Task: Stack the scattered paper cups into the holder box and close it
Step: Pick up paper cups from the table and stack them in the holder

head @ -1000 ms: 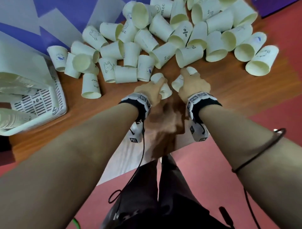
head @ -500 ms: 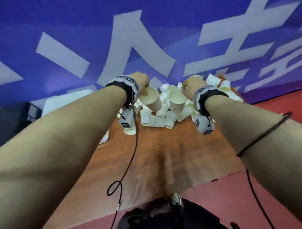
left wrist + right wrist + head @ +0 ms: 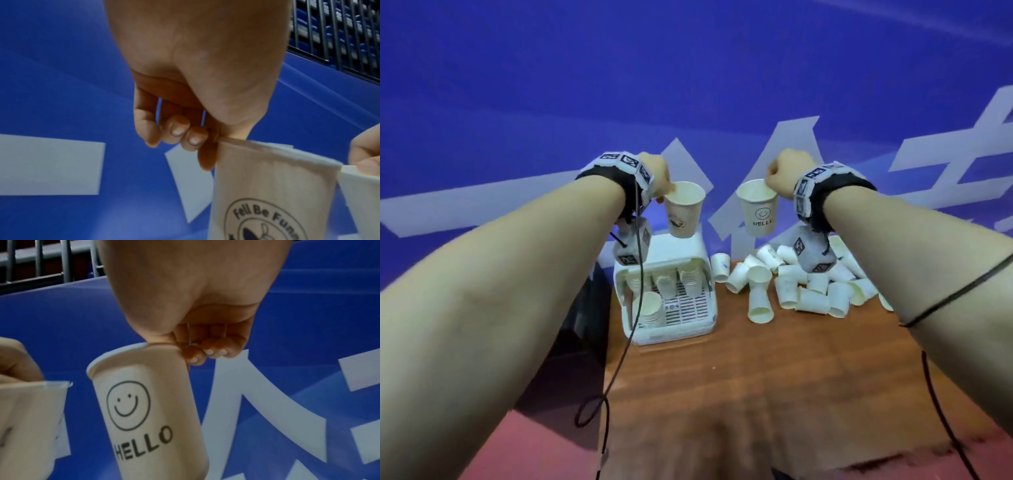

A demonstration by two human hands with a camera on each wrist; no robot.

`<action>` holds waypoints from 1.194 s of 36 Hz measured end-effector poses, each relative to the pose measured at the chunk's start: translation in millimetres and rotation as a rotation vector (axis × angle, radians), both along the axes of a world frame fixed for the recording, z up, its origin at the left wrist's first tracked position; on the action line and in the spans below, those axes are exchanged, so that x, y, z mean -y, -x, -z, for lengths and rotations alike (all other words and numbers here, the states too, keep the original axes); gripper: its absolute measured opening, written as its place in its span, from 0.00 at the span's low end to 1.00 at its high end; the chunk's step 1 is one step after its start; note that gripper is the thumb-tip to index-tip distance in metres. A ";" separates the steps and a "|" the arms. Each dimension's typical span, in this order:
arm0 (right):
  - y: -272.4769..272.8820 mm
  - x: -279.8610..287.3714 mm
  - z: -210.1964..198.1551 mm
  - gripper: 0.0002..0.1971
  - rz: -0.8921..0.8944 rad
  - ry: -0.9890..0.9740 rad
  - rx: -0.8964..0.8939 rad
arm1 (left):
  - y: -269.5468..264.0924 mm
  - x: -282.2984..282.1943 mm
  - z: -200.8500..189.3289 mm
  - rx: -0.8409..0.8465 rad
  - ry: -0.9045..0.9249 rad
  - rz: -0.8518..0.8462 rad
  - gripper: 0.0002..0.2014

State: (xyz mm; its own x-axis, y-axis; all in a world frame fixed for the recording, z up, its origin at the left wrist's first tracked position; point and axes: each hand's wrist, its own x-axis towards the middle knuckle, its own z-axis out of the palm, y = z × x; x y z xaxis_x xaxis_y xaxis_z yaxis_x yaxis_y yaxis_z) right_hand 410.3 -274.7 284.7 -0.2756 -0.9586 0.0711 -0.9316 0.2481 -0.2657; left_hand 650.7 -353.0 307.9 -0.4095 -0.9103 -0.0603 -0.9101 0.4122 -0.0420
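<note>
My left hand pinches the rim of a cup with a round emblem and my right hand pinches the rim of a HELLO smiley cup, both cups hanging mouth-up below my curled fingers, held apart in the air. Only the head view shows what lies beneath: the white holder box, lid open with stacks of cups inside, under and beyond my left hand, and the scattered cups on the wooden table under my right. The wrist views alone show the print: "Fell Be Funn…" on the left cup, and the three idle fingertips curled beside its rim.
</note>
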 end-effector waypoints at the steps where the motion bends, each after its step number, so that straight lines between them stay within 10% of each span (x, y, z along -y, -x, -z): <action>1: -14.3 0.7 -3.8 0.09 -0.004 0.009 0.013 | -17.3 -0.3 -2.7 -0.009 0.005 -0.015 0.15; 21: -152.0 34.3 21.4 0.12 -0.157 -0.062 0.150 | -137.7 -5.0 49.3 -0.124 -0.102 -0.189 0.15; 43: -124.8 47.8 258.9 0.04 -0.007 -0.274 0.258 | -135.9 3.3 267.6 -0.301 -0.253 -0.500 0.20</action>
State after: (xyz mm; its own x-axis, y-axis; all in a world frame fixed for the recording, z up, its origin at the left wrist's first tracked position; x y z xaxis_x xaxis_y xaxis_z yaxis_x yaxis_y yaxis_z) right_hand 535.1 -322.5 25.8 -0.2443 -0.9345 -0.2588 -0.8446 0.3362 -0.4167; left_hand 786.5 -356.4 40.3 0.0284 -0.9685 -0.2474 -0.9521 -0.1016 0.2884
